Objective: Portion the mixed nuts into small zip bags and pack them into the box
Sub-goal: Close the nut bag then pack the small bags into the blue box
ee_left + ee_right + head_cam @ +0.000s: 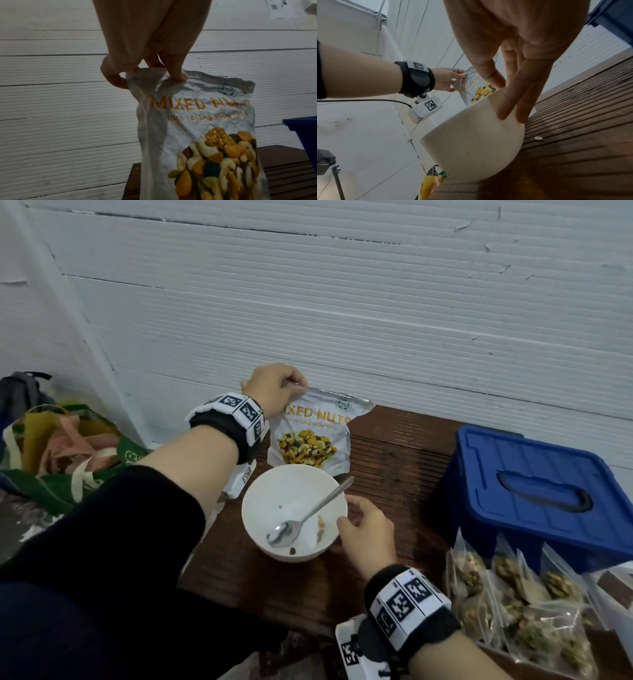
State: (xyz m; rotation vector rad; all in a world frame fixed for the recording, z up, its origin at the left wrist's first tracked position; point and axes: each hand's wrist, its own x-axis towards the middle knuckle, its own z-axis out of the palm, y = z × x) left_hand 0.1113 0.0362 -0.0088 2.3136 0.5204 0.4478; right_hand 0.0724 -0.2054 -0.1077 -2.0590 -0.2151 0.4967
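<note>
The mixed nuts pouch (313,433) is pinched at its top corner by the left hand (270,392) and held upright behind the nearly empty bowl (260,529) on the table (394,460). The bowl's outer wall is touched by the relaxed fingers of the right hand (368,530), nothing being grasped (a spoon (301,518) lies inside). Refilling appears to be the step in hand: the pouch would need tipping over the steadied bowl before more zip bags (513,604) are filled for the closed blue box (537,494).

1. The pouch (313,433) is white, with orange lettering and a print of yellow, cream and dark nuts.
2. The bowl (270,549) is white; the spoon (301,518) is silver.
3. The box (534,494) is blue.
4. The desk (394,460) is dark brown with fine ridged lines.
5. The wrist bands (407,604) are black with black-and-white square code patterns.
6. The wall (342,302) is white and ribbed.
7. The zip bags (513,604) are clear, showing brown and green nuts.
</note>
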